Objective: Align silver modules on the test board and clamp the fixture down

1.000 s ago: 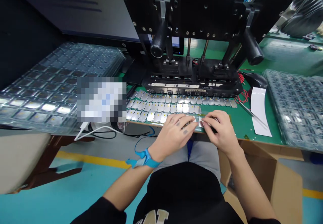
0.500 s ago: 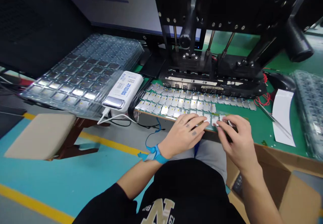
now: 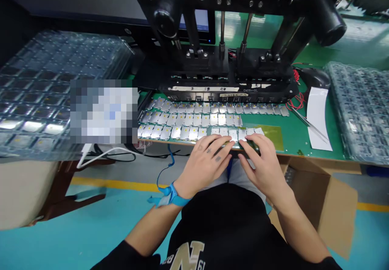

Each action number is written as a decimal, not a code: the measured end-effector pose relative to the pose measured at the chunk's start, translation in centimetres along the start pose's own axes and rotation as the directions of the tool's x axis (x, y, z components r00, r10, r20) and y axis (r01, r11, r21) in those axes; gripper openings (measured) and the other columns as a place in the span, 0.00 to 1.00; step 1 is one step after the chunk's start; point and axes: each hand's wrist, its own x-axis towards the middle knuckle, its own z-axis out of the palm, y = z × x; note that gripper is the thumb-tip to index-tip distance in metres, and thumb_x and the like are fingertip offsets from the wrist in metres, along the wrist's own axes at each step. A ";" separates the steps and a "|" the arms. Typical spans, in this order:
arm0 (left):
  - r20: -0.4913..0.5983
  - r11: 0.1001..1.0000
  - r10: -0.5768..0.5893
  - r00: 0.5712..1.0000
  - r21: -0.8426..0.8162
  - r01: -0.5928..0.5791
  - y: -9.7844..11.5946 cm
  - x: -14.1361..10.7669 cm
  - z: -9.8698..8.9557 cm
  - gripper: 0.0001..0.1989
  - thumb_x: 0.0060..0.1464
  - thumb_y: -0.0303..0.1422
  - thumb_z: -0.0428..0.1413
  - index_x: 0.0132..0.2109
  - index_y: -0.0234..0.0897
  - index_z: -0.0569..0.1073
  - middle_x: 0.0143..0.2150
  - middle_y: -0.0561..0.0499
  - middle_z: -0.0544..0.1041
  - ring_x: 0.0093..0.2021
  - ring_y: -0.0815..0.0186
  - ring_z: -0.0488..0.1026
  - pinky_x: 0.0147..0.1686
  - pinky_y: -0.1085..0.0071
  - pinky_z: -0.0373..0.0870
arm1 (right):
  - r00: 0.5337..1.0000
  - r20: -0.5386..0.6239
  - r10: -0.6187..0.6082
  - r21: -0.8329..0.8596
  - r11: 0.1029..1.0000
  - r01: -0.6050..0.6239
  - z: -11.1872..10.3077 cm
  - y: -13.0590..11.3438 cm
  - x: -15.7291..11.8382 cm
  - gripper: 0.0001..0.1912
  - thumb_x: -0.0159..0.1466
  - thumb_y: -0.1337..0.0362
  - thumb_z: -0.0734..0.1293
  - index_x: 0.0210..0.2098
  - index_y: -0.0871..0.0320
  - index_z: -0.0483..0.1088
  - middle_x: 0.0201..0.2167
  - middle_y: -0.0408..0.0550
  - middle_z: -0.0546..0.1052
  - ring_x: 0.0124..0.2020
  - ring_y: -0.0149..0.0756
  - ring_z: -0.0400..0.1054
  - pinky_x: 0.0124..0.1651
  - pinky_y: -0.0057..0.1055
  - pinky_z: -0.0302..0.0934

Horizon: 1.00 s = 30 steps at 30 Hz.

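Small silver circuit modules with yellow dots lie in three rows on the green mat (image 3: 296, 138), among them the front row (image 3: 184, 133), the middle row (image 3: 197, 120) and the back row (image 3: 197, 108). My left hand (image 3: 208, 158) reaches over the front row, fingers stretched and fingertips resting on modules near its right part. A blue wrist strap (image 3: 179, 199) is on that wrist. Close beside it, my right hand (image 3: 263, 162) touches the modules at the row's right end, its thumb apart from the fingers. The fingers partly cover those modules.
A black test fixture (image 3: 209, 95) with lever handles stands behind the rows. Yellow film (image 3: 275, 138), tweezers (image 3: 310, 124) on a white strip (image 3: 317, 118) and clear trays (image 3: 358, 112) are to the right. More trays (image 3: 69, 57) sit left; a cardboard box (image 3: 337, 213) is below the edge.
The view has shifted to the right and levelled out. More modules show at the front row's right end, by the yellow film. My right hand's fingers are spread wider than before.
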 end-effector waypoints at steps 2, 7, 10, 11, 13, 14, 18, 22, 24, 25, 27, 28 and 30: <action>-0.006 1.000 0.006 1.000 -0.004 -0.006 0.0 0.0 0.0 0.19 0.64 0.30 0.55 0.60 0.36 0.66 0.56 0.44 0.76 0.56 0.54 0.68 0.55 0.55 0.67 | 1.000 0.005 0.003 -0.004 1.000 -0.003 0.1 -0.2 0.0 0.23 0.65 0.69 0.67 0.59 0.60 0.64 0.55 0.61 0.69 0.59 0.53 0.62 0.61 0.54 0.66; 0.006 0.999 0.014 1.000 -0.035 -0.014 -0.1 0.0 -0.2 0.19 0.64 0.29 0.55 0.60 0.34 0.67 0.56 0.43 0.76 0.57 0.54 0.68 0.56 0.55 0.67 | 1.000 -0.005 0.006 -0.001 1.000 -0.006 0.0 -0.6 -0.1 0.23 0.66 0.70 0.66 0.60 0.63 0.63 0.56 0.61 0.69 0.61 0.52 0.62 0.62 0.53 0.66; 0.015 0.999 0.006 1.000 -0.036 -0.005 -0.2 0.0 -0.3 0.20 0.63 0.28 0.56 0.60 0.35 0.67 0.57 0.43 0.76 0.57 0.54 0.68 0.57 0.54 0.66 | 0.999 -0.026 0.025 -0.009 1.000 -0.026 -0.2 -0.6 -0.2 0.24 0.66 0.70 0.66 0.60 0.64 0.63 0.57 0.62 0.68 0.62 0.53 0.61 0.63 0.54 0.65; 0.012 1.000 0.005 1.000 -0.031 -0.004 -0.2 -0.1 -0.3 0.20 0.63 0.28 0.56 0.60 0.35 0.67 0.57 0.43 0.75 0.57 0.54 0.68 0.57 0.53 0.66 | 0.999 -0.033 0.036 -0.015 0.999 -0.036 -0.3 -0.5 -0.3 0.24 0.66 0.69 0.67 0.60 0.64 0.63 0.57 0.62 0.68 0.62 0.53 0.60 0.63 0.54 0.65; 0.007 1.000 0.013 1.000 -0.023 -0.012 -0.3 -0.1 -0.3 0.20 0.62 0.28 0.57 0.61 0.35 0.67 0.57 0.43 0.75 0.57 0.53 0.68 0.58 0.53 0.66 | 0.998 -0.040 0.053 -0.023 0.998 -0.054 -0.4 -0.4 -0.3 0.24 0.66 0.69 0.66 0.60 0.63 0.63 0.57 0.62 0.68 0.62 0.52 0.60 0.63 0.54 0.65; 0.009 1.000 0.019 1.000 -0.023 -0.018 -0.3 -0.1 -0.3 0.20 0.63 0.28 0.57 0.61 0.35 0.67 0.57 0.42 0.75 0.57 0.53 0.68 0.57 0.53 0.66 | 0.998 -0.038 0.056 -0.025 0.998 -0.057 -0.4 -0.3 -0.4 0.24 0.66 0.69 0.66 0.60 0.63 0.63 0.57 0.62 0.68 0.62 0.52 0.61 0.63 0.53 0.66; 0.028 0.999 0.028 0.999 -0.031 -0.027 -0.3 -0.1 -0.3 0.20 0.63 0.28 0.56 0.61 0.33 0.67 0.57 0.41 0.75 0.58 0.53 0.67 0.57 0.56 0.68 | 0.998 -0.025 0.057 -0.033 0.998 -0.058 -0.2 -0.3 -0.5 0.22 0.66 0.70 0.66 0.59 0.64 0.64 0.55 0.62 0.69 0.61 0.51 0.62 0.62 0.53 0.66; 0.026 0.999 0.025 0.999 -0.023 -0.024 -0.4 -0.1 -0.3 0.20 0.63 0.27 0.56 0.61 0.32 0.67 0.56 0.40 0.74 0.57 0.53 0.67 0.57 0.56 0.68 | 0.997 -0.029 0.071 -0.026 0.997 -0.072 0.0 -0.5 -0.5 0.21 0.67 0.69 0.65 0.59 0.64 0.64 0.55 0.62 0.69 0.60 0.50 0.62 0.61 0.53 0.67; 0.015 1.000 0.022 1.000 -0.019 -0.022 -0.5 -0.1 -0.2 0.19 0.63 0.27 0.56 0.60 0.33 0.67 0.56 0.40 0.73 0.57 0.53 0.68 0.57 0.55 0.68 | 0.997 -0.029 0.077 -0.019 0.997 -0.077 0.0 -0.6 -0.4 0.21 0.67 0.69 0.64 0.59 0.64 0.64 0.55 0.62 0.69 0.60 0.50 0.62 0.61 0.52 0.67; 0.015 1.000 0.020 1.000 -0.017 -0.020 -0.5 -0.2 -0.1 0.19 0.63 0.27 0.56 0.60 0.33 0.68 0.56 0.40 0.73 0.56 0.52 0.68 0.57 0.54 0.68 | 0.997 -0.026 0.078 -0.017 0.997 -0.079 0.0 -0.6 -0.3 0.21 0.67 0.69 0.64 0.59 0.64 0.65 0.55 0.62 0.69 0.60 0.50 0.62 0.61 0.52 0.67; 0.020 1.000 0.020 1.000 -0.008 -0.020 -0.6 -0.2 -0.1 0.20 0.62 0.27 0.57 0.60 0.34 0.68 0.57 0.39 0.72 0.57 0.51 0.67 0.57 0.53 0.68 | 0.996 -0.020 0.083 -0.017 0.996 -0.083 -0.1 -0.6 -0.2 0.19 0.67 0.69 0.64 0.58 0.65 0.66 0.54 0.62 0.70 0.59 0.50 0.62 0.62 0.51 0.66; 0.022 1.000 0.021 1.000 -0.003 -0.021 -0.6 -0.2 0.0 0.20 0.62 0.26 0.57 0.60 0.34 0.68 0.57 0.38 0.71 0.57 0.51 0.67 0.58 0.53 0.68 | 0.996 -0.018 0.085 -0.019 0.996 -0.085 -0.2 -0.6 -0.1 0.19 0.67 0.69 0.64 0.57 0.66 0.67 0.54 0.62 0.70 0.59 0.49 0.62 0.62 0.51 0.66; 0.023 1.000 0.024 0.999 0.007 -0.024 -0.6 -0.2 0.0 0.21 0.61 0.26 0.58 0.60 0.34 0.68 0.58 0.38 0.71 0.57 0.50 0.66 0.58 0.53 0.68 | 0.996 -0.018 0.086 -0.026 0.996 -0.087 -0.2 -0.7 0.0 0.18 0.67 0.68 0.63 0.56 0.68 0.68 0.53 0.63 0.70 0.59 0.49 0.62 0.62 0.50 0.66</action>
